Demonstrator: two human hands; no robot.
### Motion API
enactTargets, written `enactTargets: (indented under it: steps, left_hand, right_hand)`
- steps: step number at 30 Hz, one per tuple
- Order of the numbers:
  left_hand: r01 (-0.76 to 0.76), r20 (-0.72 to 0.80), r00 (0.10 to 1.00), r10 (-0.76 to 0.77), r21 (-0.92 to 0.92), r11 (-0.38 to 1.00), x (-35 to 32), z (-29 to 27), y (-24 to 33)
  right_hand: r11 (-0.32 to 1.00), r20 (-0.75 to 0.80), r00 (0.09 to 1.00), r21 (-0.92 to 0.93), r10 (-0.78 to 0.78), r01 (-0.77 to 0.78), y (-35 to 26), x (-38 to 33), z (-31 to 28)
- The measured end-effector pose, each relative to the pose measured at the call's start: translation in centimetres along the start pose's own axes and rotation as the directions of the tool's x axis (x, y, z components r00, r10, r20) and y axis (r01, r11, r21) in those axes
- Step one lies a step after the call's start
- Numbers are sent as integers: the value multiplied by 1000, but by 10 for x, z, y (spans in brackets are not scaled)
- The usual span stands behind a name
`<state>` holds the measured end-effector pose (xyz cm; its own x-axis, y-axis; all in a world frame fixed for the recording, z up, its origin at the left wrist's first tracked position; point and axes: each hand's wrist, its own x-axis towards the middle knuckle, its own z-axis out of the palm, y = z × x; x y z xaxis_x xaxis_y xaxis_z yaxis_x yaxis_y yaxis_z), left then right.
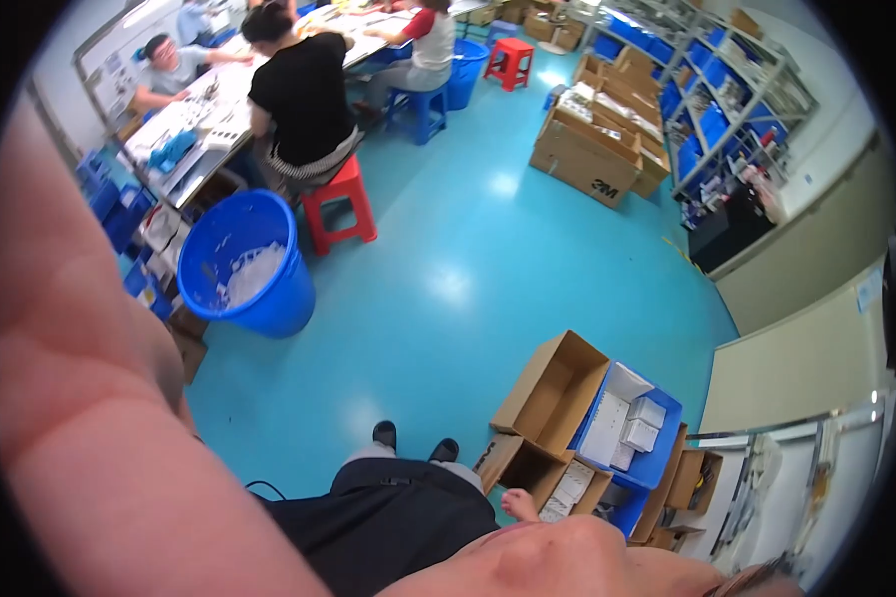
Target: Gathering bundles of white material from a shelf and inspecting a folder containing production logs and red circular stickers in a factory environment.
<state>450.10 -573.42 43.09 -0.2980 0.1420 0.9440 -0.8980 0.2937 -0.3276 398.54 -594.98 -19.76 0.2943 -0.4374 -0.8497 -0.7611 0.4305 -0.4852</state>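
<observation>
Here, the left forearm (90,398) is seen very close to the camera, a broad blurred band of bare skin filling the left side; its hand is out of view, so its grip cannot be told. Beyond it, a round blue plastic bin (244,264) holding crumpled clear wrapping is stood beside a red plastic stool (340,204), probably within reach of the seated workers. Along the lower edge, the right arm (558,557) is raised near the lens, the hand hidden. Nearest to it, open brown cardboard boxes (548,393) and a blue plastic crate (635,428) of small white packs are set on the glossy teal floor (448,289).
</observation>
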Motion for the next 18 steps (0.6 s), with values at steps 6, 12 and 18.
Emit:
enactTargets:
  steps: [6, 12, 18]
  left_hand:
    - [-124, 30, 992, 120, 216, 969, 19, -17, 30]
    - [-134, 49, 991, 125, 325, 936, 25, -23, 72]
    - [-177, 83, 984, 157, 389, 904, 49, -31, 99]
  right_hand:
    - [932, 117, 971, -277, -208, 233, -56, 71, -77]
    - [964, 141, 955, -21, -260, 266, -145, 94, -72]
    - [952, 298, 940, -199, -167, 232, -188, 76, -23]
